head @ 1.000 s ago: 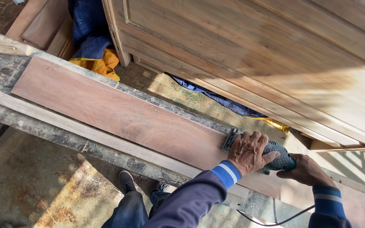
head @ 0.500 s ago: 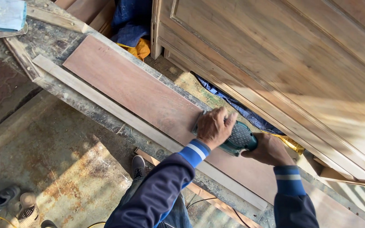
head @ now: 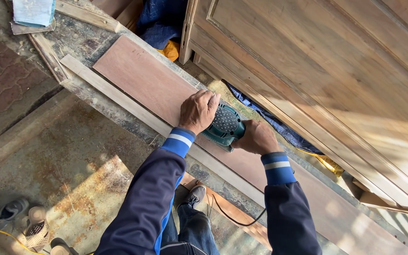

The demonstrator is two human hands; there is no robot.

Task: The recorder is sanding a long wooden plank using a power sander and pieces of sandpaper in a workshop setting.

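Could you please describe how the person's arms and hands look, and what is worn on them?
Both hands are bare: left hand, right hand, no gloves or rings visible. Both arms wear long dark navy sleeves with brighter blue ribbed cuffs, each cuff crossed by one white stripe.

No labels, signs or screens are showing. The one package-like thing is a pale blue, flat, rectangular packet [head: 34, 12] lying at the far left end of the bench [head: 79, 40], resting on a thin grey board; its kind is unclear.
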